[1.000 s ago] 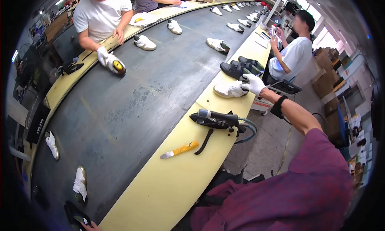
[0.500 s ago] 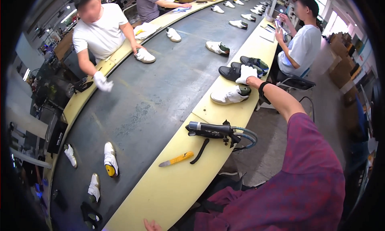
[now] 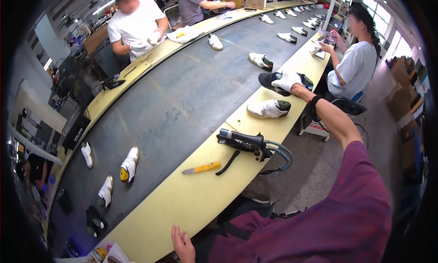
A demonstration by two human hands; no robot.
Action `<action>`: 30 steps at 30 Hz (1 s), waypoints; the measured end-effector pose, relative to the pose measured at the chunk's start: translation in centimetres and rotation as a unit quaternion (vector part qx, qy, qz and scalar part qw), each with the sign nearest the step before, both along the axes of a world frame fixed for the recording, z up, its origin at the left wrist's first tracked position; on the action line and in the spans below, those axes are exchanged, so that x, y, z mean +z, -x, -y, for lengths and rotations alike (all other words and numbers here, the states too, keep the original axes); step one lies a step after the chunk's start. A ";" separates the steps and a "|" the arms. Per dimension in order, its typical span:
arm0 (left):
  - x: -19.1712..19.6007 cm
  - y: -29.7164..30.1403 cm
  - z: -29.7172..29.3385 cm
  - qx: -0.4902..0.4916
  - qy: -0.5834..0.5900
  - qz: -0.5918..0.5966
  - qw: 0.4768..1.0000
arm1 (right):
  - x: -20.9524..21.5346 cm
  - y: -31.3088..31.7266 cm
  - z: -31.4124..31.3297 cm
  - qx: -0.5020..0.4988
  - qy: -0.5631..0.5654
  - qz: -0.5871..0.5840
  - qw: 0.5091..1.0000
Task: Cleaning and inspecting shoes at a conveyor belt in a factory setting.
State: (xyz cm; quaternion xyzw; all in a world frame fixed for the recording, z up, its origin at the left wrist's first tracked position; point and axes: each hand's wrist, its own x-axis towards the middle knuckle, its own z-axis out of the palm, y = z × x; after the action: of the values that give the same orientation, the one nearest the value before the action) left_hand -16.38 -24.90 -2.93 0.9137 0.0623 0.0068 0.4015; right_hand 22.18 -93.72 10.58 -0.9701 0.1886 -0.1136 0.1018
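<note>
Since half a second ago, the right hand (image 3: 286, 80) in its white glove has been moved up onto the black shoe (image 3: 273, 80). Nearest, the bare left hand (image 3: 182, 244) is rested half open at the table (image 3: 182, 203) edge, with nothing held. Farther off, the shoe is covered by the right hand; a closed grip cannot be told. It is best gripped firmly around the middle, clear of the white shoe (image 3: 268, 108) beside it.

I counted two dark shoes (image 3: 273, 80) at the desk's (image 3: 191, 203) right edge under my right hand (image 3: 286, 80), one white shoe (image 3: 268, 108) just nearer, one black air tool (image 3: 242, 141), one yellow-handled knife (image 3: 201, 167), and three people across or beside the belt (image 3: 182, 103).
</note>
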 end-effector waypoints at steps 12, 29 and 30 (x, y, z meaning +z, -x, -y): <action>3.2 -24.7 18.0 -0.090 0.122 0.146 0.978 | -4.3 -0.1 -19.1 0.342 -0.206 0.049 0.916; 2.9 -35.9 21.4 -0.264 -0.040 0.134 0.954 | -4.1 17.6 -26.3 0.501 0.014 -0.141 0.854; 2.7 -36.4 22.1 -0.255 -0.080 0.191 0.944 | -5.9 18.4 -26.6 0.487 0.072 -0.123 0.862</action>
State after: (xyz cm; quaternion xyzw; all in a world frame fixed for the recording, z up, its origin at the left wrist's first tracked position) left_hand 20.02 -47.03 -0.26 0.9096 -0.2515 0.0840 0.3199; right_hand 3.81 -67.17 4.73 -0.9491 -0.3057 0.0571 0.0504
